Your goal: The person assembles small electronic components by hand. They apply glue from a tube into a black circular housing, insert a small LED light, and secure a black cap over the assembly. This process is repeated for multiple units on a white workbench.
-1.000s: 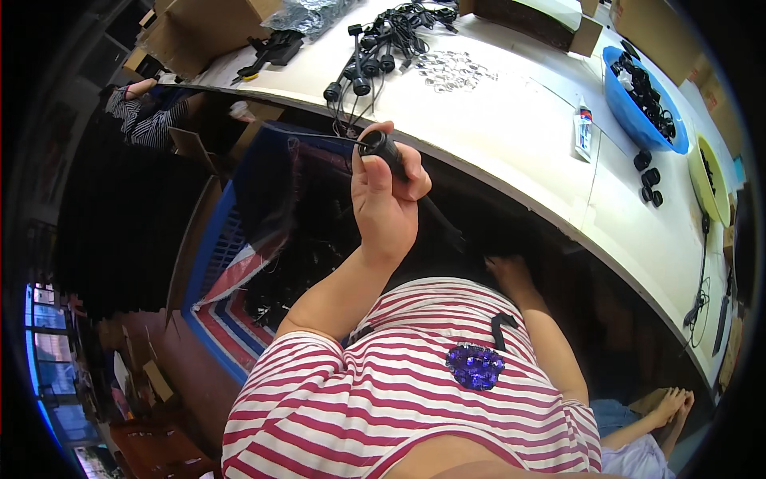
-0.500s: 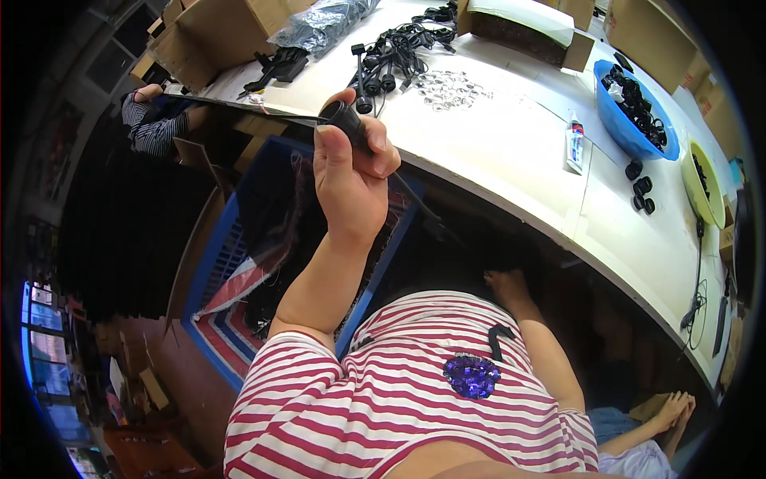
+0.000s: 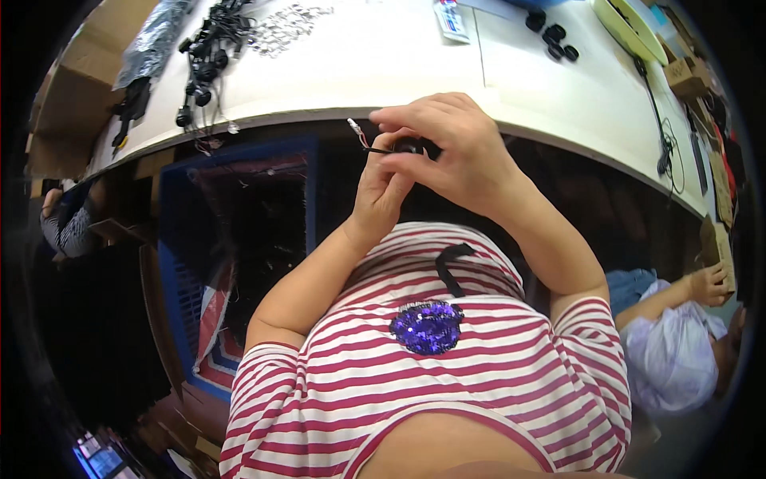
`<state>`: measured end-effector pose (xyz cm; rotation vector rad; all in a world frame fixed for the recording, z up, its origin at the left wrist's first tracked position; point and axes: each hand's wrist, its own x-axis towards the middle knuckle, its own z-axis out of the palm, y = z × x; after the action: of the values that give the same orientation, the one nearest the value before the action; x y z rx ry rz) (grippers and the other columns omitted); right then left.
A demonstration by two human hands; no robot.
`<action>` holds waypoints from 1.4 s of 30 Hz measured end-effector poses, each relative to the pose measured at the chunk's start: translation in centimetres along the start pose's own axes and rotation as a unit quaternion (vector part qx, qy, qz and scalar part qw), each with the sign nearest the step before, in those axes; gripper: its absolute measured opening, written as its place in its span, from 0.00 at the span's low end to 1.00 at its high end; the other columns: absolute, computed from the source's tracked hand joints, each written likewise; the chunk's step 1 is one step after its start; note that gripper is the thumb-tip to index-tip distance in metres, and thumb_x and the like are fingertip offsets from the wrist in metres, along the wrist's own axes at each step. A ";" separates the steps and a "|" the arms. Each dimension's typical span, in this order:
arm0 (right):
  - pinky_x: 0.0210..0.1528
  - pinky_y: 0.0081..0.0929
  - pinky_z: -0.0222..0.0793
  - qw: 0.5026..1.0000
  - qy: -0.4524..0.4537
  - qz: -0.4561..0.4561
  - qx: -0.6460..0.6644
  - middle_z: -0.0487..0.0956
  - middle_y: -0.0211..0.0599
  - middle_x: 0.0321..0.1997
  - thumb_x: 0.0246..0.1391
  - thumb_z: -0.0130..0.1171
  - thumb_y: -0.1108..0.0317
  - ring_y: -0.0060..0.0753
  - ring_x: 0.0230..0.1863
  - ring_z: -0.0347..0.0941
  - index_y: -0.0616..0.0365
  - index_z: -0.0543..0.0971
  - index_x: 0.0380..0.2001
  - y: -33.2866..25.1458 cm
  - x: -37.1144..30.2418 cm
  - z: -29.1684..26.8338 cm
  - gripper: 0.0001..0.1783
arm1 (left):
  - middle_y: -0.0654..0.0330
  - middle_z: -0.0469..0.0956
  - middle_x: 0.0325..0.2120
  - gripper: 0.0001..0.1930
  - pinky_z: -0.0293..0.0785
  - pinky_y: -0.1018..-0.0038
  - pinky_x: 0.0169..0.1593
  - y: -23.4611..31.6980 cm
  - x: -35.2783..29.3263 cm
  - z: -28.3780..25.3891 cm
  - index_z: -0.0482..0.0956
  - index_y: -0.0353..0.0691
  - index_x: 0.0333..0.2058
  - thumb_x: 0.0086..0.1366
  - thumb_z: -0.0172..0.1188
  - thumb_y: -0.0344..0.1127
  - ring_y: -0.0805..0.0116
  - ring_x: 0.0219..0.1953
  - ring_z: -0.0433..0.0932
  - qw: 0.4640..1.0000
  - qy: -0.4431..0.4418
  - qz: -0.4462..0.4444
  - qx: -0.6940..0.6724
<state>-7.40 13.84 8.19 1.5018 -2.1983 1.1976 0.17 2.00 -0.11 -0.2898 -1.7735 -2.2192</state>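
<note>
Just off the table's near edge, my left hand (image 3: 378,191) is closed round a black round cable part (image 3: 408,145), with the thumb raised along it. My right hand (image 3: 467,148) comes in from the right, its thumb and fingers curved about the same part. The fingers hide much of it. From the part's left side runs a short black cable (image 3: 375,150), ending in thin pinkish wires and a small white connector (image 3: 354,126). Both hands are in front of my striped shirt.
Black cables (image 3: 209,56) and small silvery pieces (image 3: 287,28) lie on the white table (image 3: 383,72), with a tube (image 3: 452,22) and black caps (image 3: 554,36) further right. A blue crate (image 3: 177,247) stands below left. Another person's hand (image 3: 708,285) is at right.
My right hand has come up from beside my body to the black part. My left hand has lowered with it toward me. The view has swung to the right and down.
</note>
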 end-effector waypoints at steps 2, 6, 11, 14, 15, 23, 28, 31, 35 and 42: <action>0.45 0.27 0.65 1.000 -0.010 0.005 0.008 0.79 0.33 0.30 0.41 0.62 0.67 0.31 0.36 0.74 0.55 0.79 0.35 1.1 -0.9 1.2 0.14 | 0.60 0.62 0.46 0.20 0.61 0.78 0.51 -1.1 -0.1 -0.3 0.56 0.35 0.53 0.65 0.47 0.31 0.74 0.48 0.64 0.998 -0.050 -0.019 -0.016; 0.38 0.19 0.67 0.961 -0.048 0.193 0.194 0.79 0.35 0.28 0.47 0.58 0.71 0.23 0.32 0.74 0.59 0.80 0.31 1.8 -2.2 2.6 0.07 | 0.59 0.65 0.45 0.23 0.60 0.76 0.53 -2.9 -1.6 -0.3 0.55 0.36 0.55 0.62 0.48 0.25 0.72 0.49 0.64 0.998 -0.024 -0.055 -0.029; 0.32 0.13 0.65 0.876 -0.054 0.295 0.378 0.76 0.30 0.26 0.53 0.54 0.70 0.16 0.28 0.70 0.64 0.78 0.34 3.2 -4.0 2.6 0.09 | 0.58 0.70 0.43 0.21 0.63 0.75 0.52 -1.8 -1.6 -2.6 0.64 0.36 0.50 0.57 0.55 0.25 0.69 0.47 0.69 0.981 -0.039 -0.138 0.135; 0.32 0.13 0.65 0.885 -0.090 0.318 0.328 0.77 0.29 0.25 0.52 0.55 0.70 0.15 0.28 0.69 0.63 0.78 0.33 3.3 -4.4 1.9 0.09 | 0.62 0.73 0.36 0.13 0.66 0.81 0.45 1.5 -0.8 -4.2 0.69 0.37 0.45 0.60 0.53 0.30 0.77 0.40 0.70 0.969 0.079 -0.230 0.037; 0.32 0.13 0.65 0.888 -0.099 0.314 0.320 0.77 0.29 0.25 0.52 0.55 0.70 0.15 0.28 0.69 0.63 0.78 0.33 3.2 -4.5 1.9 0.08 | 0.63 0.73 0.35 0.12 0.65 0.83 0.41 2.4 -0.4 -4.4 0.70 0.38 0.44 0.62 0.51 0.33 0.79 0.38 0.70 0.974 0.059 -0.213 0.059; 0.34 0.23 0.66 0.992 -0.090 0.072 0.048 0.76 0.33 0.22 0.42 0.62 0.73 0.28 0.27 0.72 0.58 0.79 0.27 2.9 -5.1 1.2 0.06 | 0.68 0.72 0.29 0.11 0.60 0.88 0.34 4.3 0.7 -4.1 0.73 0.38 0.39 0.62 0.52 0.37 0.84 0.31 0.66 0.964 0.005 -0.187 0.190; 0.37 0.29 0.66 0.990 -0.083 -0.057 -0.098 0.73 0.32 0.21 0.36 0.64 0.73 0.34 0.29 0.71 0.56 0.78 0.24 2.3 -5.4 1.3 0.07 | 0.67 0.73 0.23 0.12 0.58 0.86 0.28 4.7 1.3 -4.2 0.76 0.38 0.32 0.62 0.50 0.41 0.84 0.24 0.63 0.928 -0.102 -0.252 0.257; 0.38 0.29 0.65 0.988 -0.072 -0.075 -0.115 0.73 0.31 0.21 0.35 0.61 0.72 0.33 0.29 0.71 0.55 0.76 0.22 2.4 -5.3 1.5 0.06 | 0.68 0.73 0.19 0.12 0.57 0.86 0.26 5.2 1.1 -3.7 0.77 0.38 0.28 0.58 0.54 0.42 0.84 0.22 0.63 0.919 -0.103 -0.299 0.235; 0.34 0.29 0.64 0.994 -0.050 -0.058 -0.082 0.74 0.28 0.20 0.38 0.57 0.65 0.31 0.30 0.72 0.50 0.76 0.19 2.8 -5.8 1.3 0.03 | 0.67 0.72 0.20 0.11 0.58 0.83 0.25 4.9 1.0 -3.2 0.75 0.37 0.25 0.56 0.56 0.40 0.82 0.22 0.66 0.936 -0.104 -0.265 0.210; 0.32 0.34 0.69 0.941 -0.156 0.206 0.219 0.77 0.45 0.24 0.46 0.55 0.60 0.44 0.29 0.74 0.59 0.79 0.25 2.9 -5.4 1.5 0.13 | 0.67 0.69 0.17 0.05 0.56 0.85 0.27 4.6 0.4 -3.3 0.76 0.32 0.25 0.56 0.57 0.28 0.82 0.22 0.64 0.928 -0.078 -0.254 0.260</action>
<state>-7.02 16.83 2.64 1.5106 -2.6856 1.7873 1.45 -2.23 3.53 0.1339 -2.6825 -1.9362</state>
